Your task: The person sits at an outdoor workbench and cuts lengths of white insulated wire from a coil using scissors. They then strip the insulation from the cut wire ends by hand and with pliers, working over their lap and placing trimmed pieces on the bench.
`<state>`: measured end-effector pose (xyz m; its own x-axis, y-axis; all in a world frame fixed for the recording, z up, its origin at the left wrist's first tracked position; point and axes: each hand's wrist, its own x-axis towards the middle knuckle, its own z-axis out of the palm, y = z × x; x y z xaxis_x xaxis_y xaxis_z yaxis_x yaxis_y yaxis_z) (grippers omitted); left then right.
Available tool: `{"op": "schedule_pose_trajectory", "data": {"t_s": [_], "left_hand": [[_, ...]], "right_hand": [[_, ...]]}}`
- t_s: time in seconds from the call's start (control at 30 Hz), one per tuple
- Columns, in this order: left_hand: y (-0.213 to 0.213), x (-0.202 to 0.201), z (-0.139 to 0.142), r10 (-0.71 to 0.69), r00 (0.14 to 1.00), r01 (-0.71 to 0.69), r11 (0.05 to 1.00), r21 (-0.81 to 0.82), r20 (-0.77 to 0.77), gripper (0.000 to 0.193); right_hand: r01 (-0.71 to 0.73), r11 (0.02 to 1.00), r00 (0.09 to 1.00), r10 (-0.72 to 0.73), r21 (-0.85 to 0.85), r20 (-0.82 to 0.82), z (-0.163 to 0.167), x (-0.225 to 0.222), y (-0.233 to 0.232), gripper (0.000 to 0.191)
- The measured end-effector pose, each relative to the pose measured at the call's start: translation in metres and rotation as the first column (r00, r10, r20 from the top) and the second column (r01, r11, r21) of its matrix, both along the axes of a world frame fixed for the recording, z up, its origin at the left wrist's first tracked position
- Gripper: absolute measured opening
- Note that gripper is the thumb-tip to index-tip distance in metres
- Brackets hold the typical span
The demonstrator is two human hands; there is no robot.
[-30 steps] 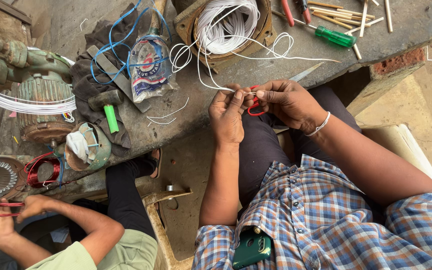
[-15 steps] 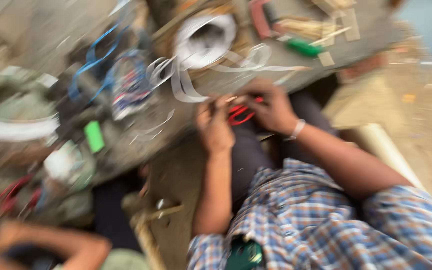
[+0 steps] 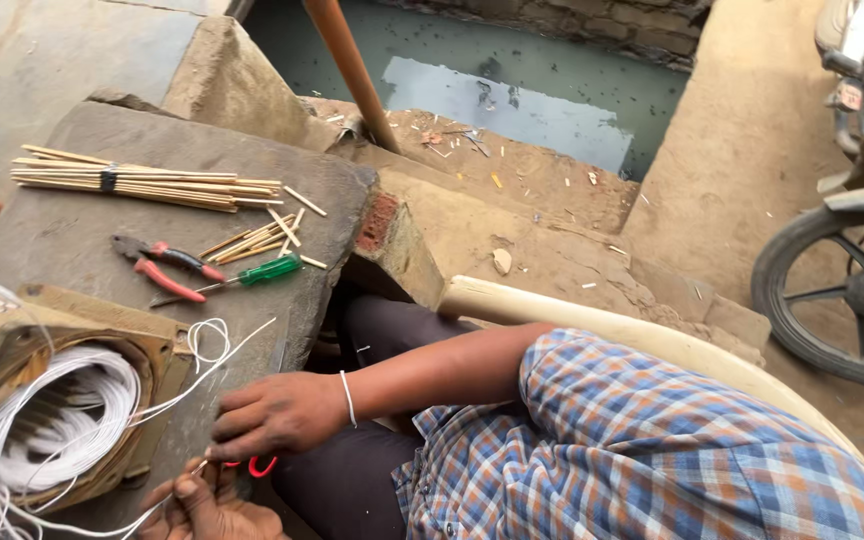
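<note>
The right hand (image 3: 277, 415) rests over the near edge of the stone table (image 3: 62, 235), knuckles up, a thin white bangle on its wrist. Its fingers are curled together and pinch a small red wire loop (image 3: 257, 466), which peeks out below them just off the table's near edge. The left hand (image 3: 207, 505) sits directly below, partly cut by the bottom of the view; its fingers are bunched upward, touching the same red loop and a strand of white wire (image 3: 167, 380). That strand runs back across the table to a coil of white wire (image 3: 47, 420) packed inside a brown square frame (image 3: 157, 345) at the table's near left corner.

Further back on the table lie red-handled pliers (image 3: 167, 270) and a green-handled screwdriver (image 3: 267, 270), side by side near the right edge. Behind them, toward the far edge, is a banded bundle of thin bamboo sticks (image 3: 132, 185), with a few loose sticks scattered just beside the tools.

The person wears a blue and orange checked shirt (image 3: 642, 450) and dark trousers. Well apart on the right, a motorcycle wheel (image 3: 832, 290) stands on the dirt ground.
</note>
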<state>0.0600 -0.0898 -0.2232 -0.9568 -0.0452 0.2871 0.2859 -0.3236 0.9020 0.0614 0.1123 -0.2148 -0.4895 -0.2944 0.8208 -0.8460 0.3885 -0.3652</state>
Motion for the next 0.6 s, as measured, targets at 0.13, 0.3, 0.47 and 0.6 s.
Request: {"op": "schedule_pose_trajectory", "data": {"t_s": [0.13,0.3,0.47,0.6], "left_hand": [[-0.028,-0.027,-0.028,0.007,1.0,-0.008,0.983,-0.185,-0.002,0.028],[-0.029,-0.031,-0.041,0.006,1.0,-0.009,0.994,-0.105,-0.026,0.033],[-0.02,-0.028,-0.034,0.05,0.991,-0.085,0.948,-0.307,-0.121,0.039],[-0.017,-0.043,-0.044,0.148,0.981,-0.177,0.943,-0.283,-0.122,0.034]], "right_hand": [[-0.135,0.882,0.782,0.374,-0.451,0.499,0.001,-0.003,-0.018,0.022],[-0.074,0.74,0.506,0.606,-0.669,0.614,-0.004,-0.01,-0.025,0.026],[0.029,0.885,0.507,0.388,-0.465,0.77,-0.001,-0.02,-0.029,0.022],[0.041,0.69,0.386,0.656,-0.723,0.648,-0.013,-0.025,-0.034,0.023]]}}
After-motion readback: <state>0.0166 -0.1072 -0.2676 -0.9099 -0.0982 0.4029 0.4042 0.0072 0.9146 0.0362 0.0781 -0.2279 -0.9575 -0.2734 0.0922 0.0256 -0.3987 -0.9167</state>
